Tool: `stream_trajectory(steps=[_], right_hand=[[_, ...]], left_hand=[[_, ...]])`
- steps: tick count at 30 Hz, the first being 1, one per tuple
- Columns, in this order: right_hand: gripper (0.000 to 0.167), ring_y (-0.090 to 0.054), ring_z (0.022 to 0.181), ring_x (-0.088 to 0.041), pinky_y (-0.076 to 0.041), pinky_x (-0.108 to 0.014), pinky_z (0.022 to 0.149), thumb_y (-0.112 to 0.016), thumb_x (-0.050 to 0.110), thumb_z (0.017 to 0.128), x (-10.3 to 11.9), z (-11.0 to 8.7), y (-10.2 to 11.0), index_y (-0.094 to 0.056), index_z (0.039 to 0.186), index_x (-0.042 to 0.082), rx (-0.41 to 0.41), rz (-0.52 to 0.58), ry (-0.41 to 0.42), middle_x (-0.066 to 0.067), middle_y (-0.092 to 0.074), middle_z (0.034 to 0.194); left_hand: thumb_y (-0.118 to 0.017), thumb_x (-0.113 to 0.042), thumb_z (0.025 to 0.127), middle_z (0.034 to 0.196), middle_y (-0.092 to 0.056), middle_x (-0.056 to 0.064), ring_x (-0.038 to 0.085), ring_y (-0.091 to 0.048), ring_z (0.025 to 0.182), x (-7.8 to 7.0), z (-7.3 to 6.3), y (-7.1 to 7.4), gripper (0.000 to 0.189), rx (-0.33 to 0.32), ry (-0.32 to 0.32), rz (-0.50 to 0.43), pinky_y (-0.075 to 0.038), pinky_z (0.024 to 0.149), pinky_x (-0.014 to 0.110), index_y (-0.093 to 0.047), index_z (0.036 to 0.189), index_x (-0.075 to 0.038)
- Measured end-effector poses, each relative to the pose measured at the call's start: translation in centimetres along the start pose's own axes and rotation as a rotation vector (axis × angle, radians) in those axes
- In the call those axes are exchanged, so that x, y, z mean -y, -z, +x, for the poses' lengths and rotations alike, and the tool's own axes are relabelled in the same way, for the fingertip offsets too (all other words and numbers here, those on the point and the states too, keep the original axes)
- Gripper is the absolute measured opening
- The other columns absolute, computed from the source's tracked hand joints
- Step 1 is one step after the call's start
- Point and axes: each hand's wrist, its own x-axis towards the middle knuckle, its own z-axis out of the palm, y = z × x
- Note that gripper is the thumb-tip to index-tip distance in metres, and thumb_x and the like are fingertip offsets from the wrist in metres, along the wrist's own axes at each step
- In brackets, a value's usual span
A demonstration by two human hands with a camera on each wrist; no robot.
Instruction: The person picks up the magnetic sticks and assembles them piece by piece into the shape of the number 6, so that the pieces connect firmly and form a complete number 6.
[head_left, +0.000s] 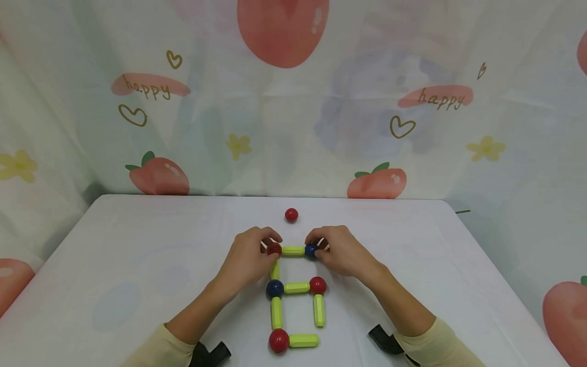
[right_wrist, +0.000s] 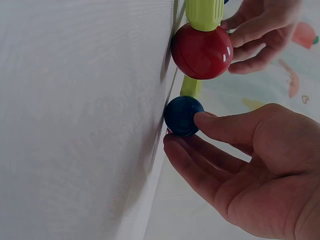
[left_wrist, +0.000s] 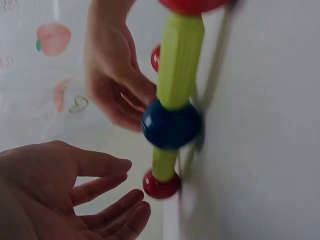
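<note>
A flat frame of yellow-green rods and balls lies on the white table. My left hand (head_left: pixel 249 257) is at its upper-left red ball (head_left: pixel 274 248); the left wrist view shows the fingertips spread just short of that ball (left_wrist: pixel 161 185). With thumb and fingers, my right hand (head_left: pixel 344 251) pinches the upper-right blue ball (right_wrist: pixel 181 116). A rod (head_left: pixel 293 251) joins these two balls. Below are another blue ball (head_left: pixel 274 289) and a red ball (head_left: pixel 317 285) with a rod (head_left: pixel 297 288) between them. At the bottom left sits a red ball (head_left: pixel 278 341).
A loose red ball (head_left: pixel 291 215) lies beyond the frame. One rod (head_left: pixel 319 311) hangs down from the right red ball, and another rod (head_left: pixel 303 341) points right from the bottom ball; their ends are apart. A printed curtain (head_left: pixel 293 127) stands behind the table (head_left: pixel 137 229).
</note>
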Motion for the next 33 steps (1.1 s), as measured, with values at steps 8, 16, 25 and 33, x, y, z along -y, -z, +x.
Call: stream_trajectory(steps=[8, 16, 25, 33], right_hand=[[0.025, -0.065, 0.093, -0.016, -0.06, -0.031, 0.081, -0.073, 0.001, 0.093, 0.2, 0.0, 0.0, -0.076, 0.114, 0.014, 0.01, 0.001, -0.038, 0.0, -0.073, 0.1], [0.025, -0.065, 0.092, -0.016, -0.059, -0.031, 0.08, -0.073, 0.0, 0.092, 0.1, 0.0, 0.0, -0.076, 0.113, 0.013, 0.005, 0.006, -0.019, 0.0, -0.073, 0.1], [0.026, -0.066, 0.094, -0.016, -0.059, -0.032, 0.08, -0.074, 0.002, 0.092, 0.3, -0.2, 0.4, -0.075, 0.116, 0.012, 0.04, 0.007, 0.0, -0.001, -0.073, 0.103], [0.027, -0.069, 0.101, -0.023, -0.06, -0.036, 0.084, -0.074, 0.006, 0.094, 0.7, 2.1, 1.7, -0.074, 0.121, 0.009, 0.014, -0.022, 0.047, -0.008, -0.074, 0.115]], left_hand=[[-0.079, -0.015, 0.092, 0.114, -0.073, 0.005, 0.024, -0.066, 0.106, 2.1, 1.5, 0.1, 0.03, 0.049, 0.034, 0.071, -0.06, 0.086, 0.036, -0.076, 0.122, -0.017], [-0.079, -0.015, 0.092, 0.111, -0.074, -0.001, 0.022, -0.064, 0.11, 2.9, 1.9, 0.1, 0.026, 0.072, -0.011, 0.08, -0.055, 0.101, 0.044, -0.077, 0.117, -0.02], [-0.079, -0.014, 0.092, 0.104, -0.076, -0.004, 0.021, -0.064, 0.112, 3.4, 1.8, 0.2, 0.025, 0.083, -0.027, 0.052, -0.052, 0.104, 0.048, -0.078, 0.116, -0.02], [-0.079, -0.014, 0.093, 0.106, -0.077, -0.001, 0.022, -0.065, 0.113, 3.5, 1.9, 0.2, 0.025, 0.106, -0.025, 0.047, -0.054, 0.101, 0.046, -0.077, 0.117, -0.019]])
